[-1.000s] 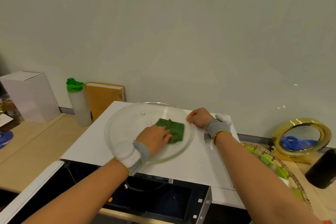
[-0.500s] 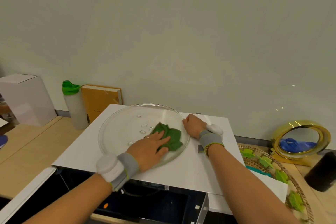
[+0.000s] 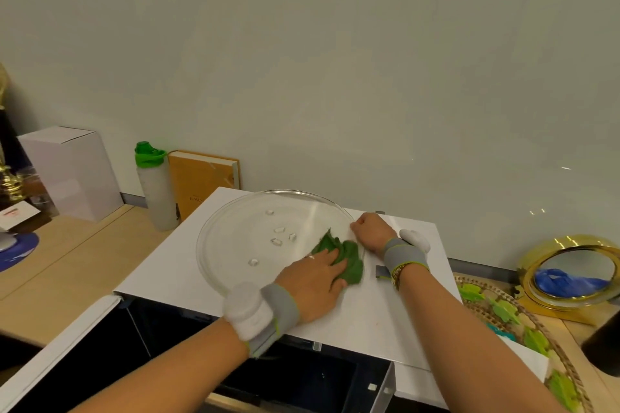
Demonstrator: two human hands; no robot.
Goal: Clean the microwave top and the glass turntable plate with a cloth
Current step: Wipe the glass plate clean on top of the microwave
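Round clear glass turntable plate lies flat on white microwave top. Left hand, fingers flat, presses crumpled green cloth at plate's right rim; right hand fisted on that rim.

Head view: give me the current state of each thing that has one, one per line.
glass turntable plate: out of the oven, flat on the microwave top
green cloth: crumpled, at the plate's right rim
left hand: flat, pressing the cloth
right hand: fisted at the plate's rim
microwave door: open
bottle: upright, cap shut
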